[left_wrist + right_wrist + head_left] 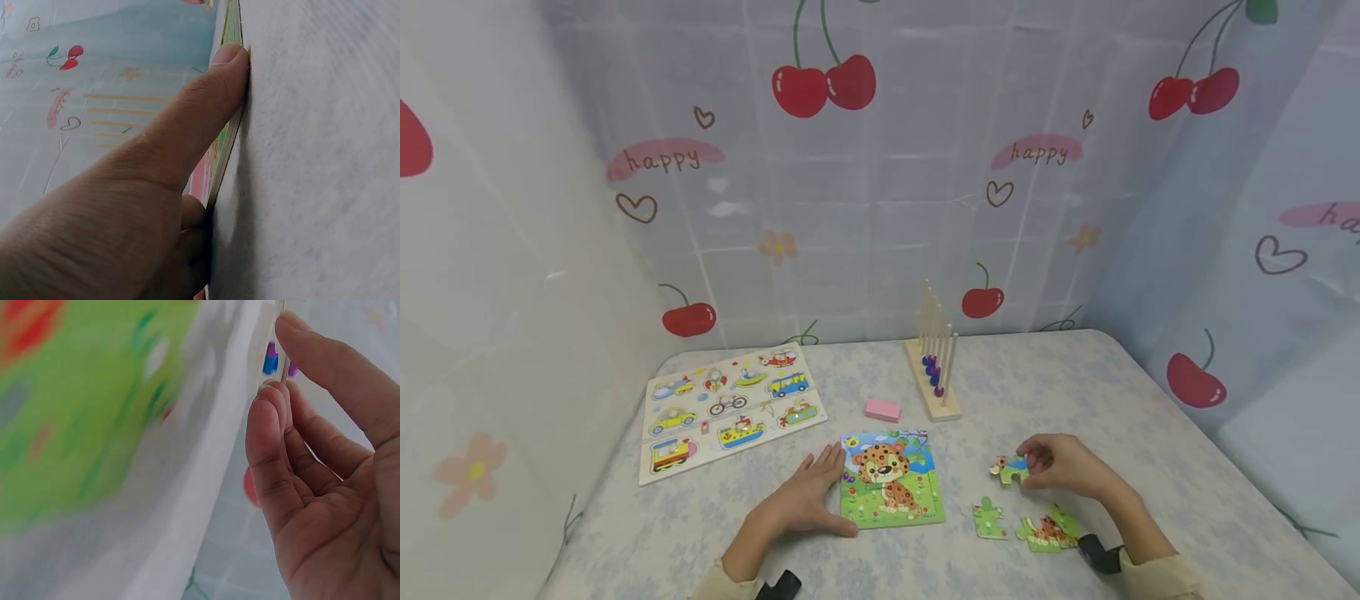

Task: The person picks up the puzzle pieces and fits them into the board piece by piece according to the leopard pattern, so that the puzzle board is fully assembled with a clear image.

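A square jigsaw puzzle (887, 483) with a spotted leopard cub on green grass lies on the table. My left hand (808, 492) rests at its left side, fingers extended and the thumb (219, 84) touching its edge. To the right, my right hand (1063, 465) pinches a puzzle piece (1009, 469) between thumb and fingertips. In the right wrist view that piece is seen edge-on, as a thin strip. Nearer me lie a loose green puzzle piece (988, 518) and a cluster of spotted and green pieces (1048, 532); whether these are joined I cannot tell.
At the back left lies a white board of vehicle pictures (700, 429). A pink block (882, 409) sits behind the puzzle. Beyond it stands a wooden peg rack (943, 406) with several blue and purple beads. Cherry-printed curtains (880, 192) enclose the table's back and sides.
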`<state>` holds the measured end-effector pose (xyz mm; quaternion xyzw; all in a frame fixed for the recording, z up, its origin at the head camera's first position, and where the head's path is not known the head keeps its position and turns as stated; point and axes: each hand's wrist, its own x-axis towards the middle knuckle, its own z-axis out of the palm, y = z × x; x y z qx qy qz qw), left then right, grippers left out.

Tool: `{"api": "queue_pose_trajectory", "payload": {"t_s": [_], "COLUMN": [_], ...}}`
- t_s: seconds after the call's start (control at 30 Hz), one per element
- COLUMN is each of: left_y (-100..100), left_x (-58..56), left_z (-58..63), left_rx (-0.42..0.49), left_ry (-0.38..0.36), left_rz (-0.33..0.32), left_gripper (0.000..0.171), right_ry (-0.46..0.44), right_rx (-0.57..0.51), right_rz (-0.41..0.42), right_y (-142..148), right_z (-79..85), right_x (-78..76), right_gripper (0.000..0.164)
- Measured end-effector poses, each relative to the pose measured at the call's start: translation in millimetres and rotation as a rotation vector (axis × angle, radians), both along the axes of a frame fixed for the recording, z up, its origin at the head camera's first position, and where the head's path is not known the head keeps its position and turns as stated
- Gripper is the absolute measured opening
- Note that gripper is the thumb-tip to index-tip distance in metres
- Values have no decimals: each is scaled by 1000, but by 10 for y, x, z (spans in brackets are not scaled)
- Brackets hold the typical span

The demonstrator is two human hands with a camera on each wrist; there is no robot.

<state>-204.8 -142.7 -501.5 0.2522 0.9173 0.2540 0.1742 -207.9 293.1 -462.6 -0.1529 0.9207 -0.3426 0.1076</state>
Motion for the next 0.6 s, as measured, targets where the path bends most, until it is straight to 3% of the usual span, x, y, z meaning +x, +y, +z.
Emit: {"api": "queue_pose_trajectory", "payload": {"t_s": [0.3,0.6], "left_y": [4,1], "left_x": [-19,-33], "left_z": [-47,-36], "left_rx": [-10,-20], "left_ry": [-1,9], "left_rz": [2,3], "left_gripper": [122,124], "right_ry": [6,53], "right_rx": [11,1], "right_rz": [63,216], "right_y": [-535,-1077], "right_z": [98,91], "right_x": [-97,-179], "right_gripper": [40,38]}}
